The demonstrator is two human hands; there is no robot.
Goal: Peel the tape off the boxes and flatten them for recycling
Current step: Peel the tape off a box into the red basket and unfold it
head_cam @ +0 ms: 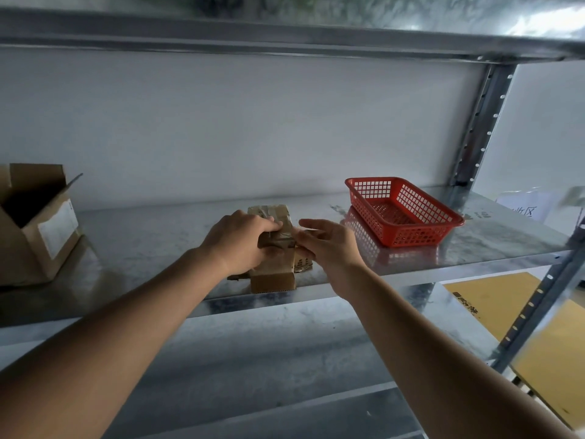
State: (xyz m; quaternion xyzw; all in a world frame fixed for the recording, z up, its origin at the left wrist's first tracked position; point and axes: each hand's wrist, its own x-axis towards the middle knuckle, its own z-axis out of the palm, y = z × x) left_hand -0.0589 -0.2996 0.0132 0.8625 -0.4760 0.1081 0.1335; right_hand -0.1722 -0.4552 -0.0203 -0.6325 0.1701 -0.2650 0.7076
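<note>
Small cardboard box (274,248) sits at centre frame on the galvanised steel shelf (158,236), near its front edge. Brown corrugated board, long narrow block shape, top wrapped in glossy, wrinkled brown tape (278,213). Near end face is plain, with the fluted edge showing along the bottom.

Left hand (240,239) is clamped over the box's top left side — fingers curled onto the taped top, thumb low on the side. That grip is pressed onto the box. Right hand (329,245) is just beside the box's right side, fingers spread and loosely fanned; the lower fingertips touch or nearly touch the box edge, can't tell which. A scrap of printed board or label pokes out under the box at its right, too small to read.

Left edge of frame: larger open cardboard carton (38,223), flaps up, dark inside, white label on its side, on the same shelf.

Right of centre: red plastic basket (402,210), rectangular, lattice walls and floor, well apart from the box — its reflection shows in the shiny shelf surface.

Perforated steel upright (481,122) at upper right, white wall behind. Lower right: flat yellow-brown sheets (557,353) with dark print.
</note>
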